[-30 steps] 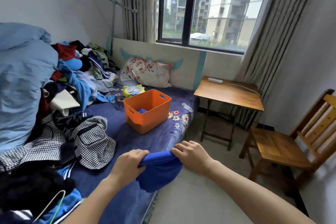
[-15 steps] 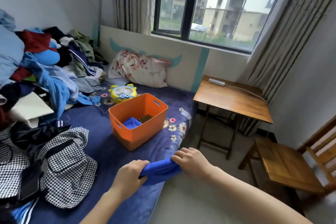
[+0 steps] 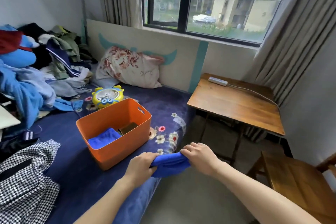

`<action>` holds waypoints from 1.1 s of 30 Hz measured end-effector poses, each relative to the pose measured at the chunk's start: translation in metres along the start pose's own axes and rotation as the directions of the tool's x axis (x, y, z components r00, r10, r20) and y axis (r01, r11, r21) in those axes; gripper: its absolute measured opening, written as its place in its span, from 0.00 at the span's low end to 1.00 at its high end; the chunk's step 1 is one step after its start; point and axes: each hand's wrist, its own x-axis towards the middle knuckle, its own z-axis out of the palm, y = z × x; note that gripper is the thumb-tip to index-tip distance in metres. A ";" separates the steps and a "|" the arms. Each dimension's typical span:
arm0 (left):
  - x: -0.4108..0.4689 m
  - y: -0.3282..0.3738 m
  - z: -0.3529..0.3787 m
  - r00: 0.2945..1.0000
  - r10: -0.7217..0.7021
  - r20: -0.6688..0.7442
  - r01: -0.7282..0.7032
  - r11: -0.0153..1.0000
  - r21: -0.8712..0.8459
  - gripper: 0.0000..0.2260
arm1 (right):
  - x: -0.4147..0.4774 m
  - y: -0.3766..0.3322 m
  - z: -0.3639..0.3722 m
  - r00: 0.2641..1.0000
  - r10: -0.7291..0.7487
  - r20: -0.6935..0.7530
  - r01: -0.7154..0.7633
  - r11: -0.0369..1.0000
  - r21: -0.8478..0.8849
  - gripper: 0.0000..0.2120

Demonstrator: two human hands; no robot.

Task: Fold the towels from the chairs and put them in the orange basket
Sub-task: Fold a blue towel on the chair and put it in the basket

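Note:
A folded blue towel (image 3: 170, 166) hangs between both hands at the bed's front edge, just right of the orange basket (image 3: 116, 152). My left hand (image 3: 141, 166) grips its left end and my right hand (image 3: 199, 158) grips its right end, fingers curled over the cloth. The basket stands on the dark blue bed and holds another folded blue towel (image 3: 105, 137) and a brown folded item (image 3: 128, 127). A wooden chair (image 3: 298, 183) with a bare seat stands at the lower right.
A heap of clothes (image 3: 36, 71) covers the bed's left side, with a houndstooth bag (image 3: 25, 174) in front. A yellow toy fan (image 3: 107, 95) and a floral pillow (image 3: 131, 67) lie behind the basket. A small wooden table (image 3: 236, 103) with a power strip stands right of the bed.
Both hands have carried the blue towel forward toward the orange basket, and it now hangs shorter and more bunched. The view has moved closer to the bed.

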 end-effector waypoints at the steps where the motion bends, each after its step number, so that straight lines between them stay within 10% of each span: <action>1: 0.015 0.005 0.004 1.000 -0.019 -0.018 0.019 1.000 -0.010 0.19 | 0.007 0.021 0.003 1.000 -0.023 -0.019 0.023 1.000 0.004 0.13; 13: 0.107 -0.036 0.003 0.962 -0.254 -0.101 0.248 0.966 -0.069 0.17 | 0.120 0.105 0.058 0.961 -0.261 -0.092 0.274 0.947 0.169 0.17; 22: 0.184 -0.119 -0.052 0.808 -0.533 -0.250 0.332 0.764 -0.553 0.12 | 0.272 0.142 0.080 0.943 -0.285 -0.172 0.326 0.896 0.303 0.15; 33: 0.245 -0.208 -0.082 0.806 -0.519 -0.284 0.361 0.812 -0.459 0.10 | 0.390 0.154 0.103 0.958 -0.252 -0.138 0.286 0.885 0.368 0.17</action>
